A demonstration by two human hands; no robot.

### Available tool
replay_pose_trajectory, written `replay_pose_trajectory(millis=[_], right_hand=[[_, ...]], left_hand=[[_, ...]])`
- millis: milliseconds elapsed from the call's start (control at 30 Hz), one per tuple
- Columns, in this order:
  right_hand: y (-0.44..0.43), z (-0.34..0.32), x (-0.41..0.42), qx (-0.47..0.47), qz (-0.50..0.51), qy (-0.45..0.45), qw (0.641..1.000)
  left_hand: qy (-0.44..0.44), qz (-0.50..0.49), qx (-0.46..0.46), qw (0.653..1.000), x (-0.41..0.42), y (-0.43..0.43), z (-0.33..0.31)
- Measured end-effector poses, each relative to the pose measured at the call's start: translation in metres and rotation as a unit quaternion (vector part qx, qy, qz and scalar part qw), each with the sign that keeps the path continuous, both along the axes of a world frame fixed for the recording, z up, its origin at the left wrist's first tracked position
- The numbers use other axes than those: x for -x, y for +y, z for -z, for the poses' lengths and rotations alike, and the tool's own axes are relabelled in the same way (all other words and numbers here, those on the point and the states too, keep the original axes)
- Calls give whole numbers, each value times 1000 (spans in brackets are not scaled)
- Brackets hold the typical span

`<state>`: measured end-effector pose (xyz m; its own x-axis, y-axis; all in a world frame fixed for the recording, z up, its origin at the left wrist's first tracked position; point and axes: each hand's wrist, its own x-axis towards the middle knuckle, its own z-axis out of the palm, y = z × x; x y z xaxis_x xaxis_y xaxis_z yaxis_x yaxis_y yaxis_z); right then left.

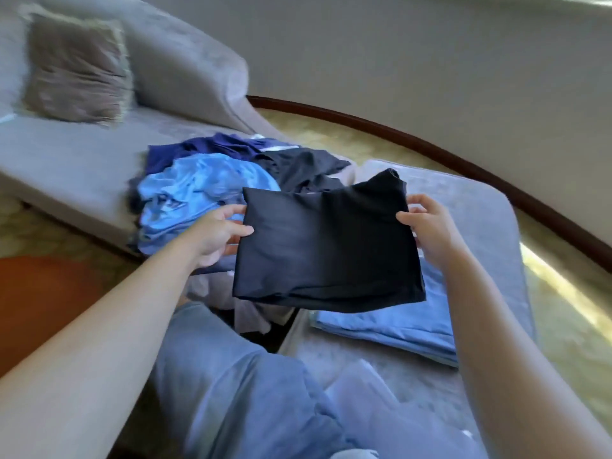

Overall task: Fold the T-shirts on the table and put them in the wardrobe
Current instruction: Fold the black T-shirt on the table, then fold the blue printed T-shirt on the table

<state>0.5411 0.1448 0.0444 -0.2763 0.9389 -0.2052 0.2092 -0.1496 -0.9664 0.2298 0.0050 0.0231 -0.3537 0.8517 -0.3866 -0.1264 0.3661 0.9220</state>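
Fingers (239, 230) of left hand (215, 235) pinch left edge of folded black T-shirt (328, 250), thumb on top. Right hand (430, 226) grips right edge, fingers curled round it. Shirt held in air, spanning gap between both sets of fingertips. Below right fingers: folded blue T-shirt (417, 323) lying on grey footstool (480, 207). Just beyond left fingers: heap of unfolded T-shirts (202, 183), blue and dark, on grey sofa (76, 167). Pillow (76, 67) well beyond left fingers, against sofa back.
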Motion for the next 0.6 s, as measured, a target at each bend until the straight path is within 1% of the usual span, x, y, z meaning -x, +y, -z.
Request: replay_pose_trajectory(millis=[133,233,300,367,400,467,533,600], right_hand=[[10,23,-70,24,92,-33,995],[18,49,-105,57,126,-79,987],[21,74,-122,89,146,-156,973],[22,94,-127,90,165,-275,943],[23,100,-122,72,170,-320,929],[26,102,-94,15,155,-353,923],[31,99,-46,-39,94,-366,925],[36,93,15,-78,14,-372,925]], left_hand=[[-4,55,37,998,-52,44,25],[33,81,92,992,-80,58,52],[78,81,140,984,-87,58,70],[152,78,156,973,-75,54,82],[210,75,159,962,-63,51,84],[310,56,172,933,-32,42,76],[365,30,173,914,2,29,62],[427,10,190,884,37,14,48]])
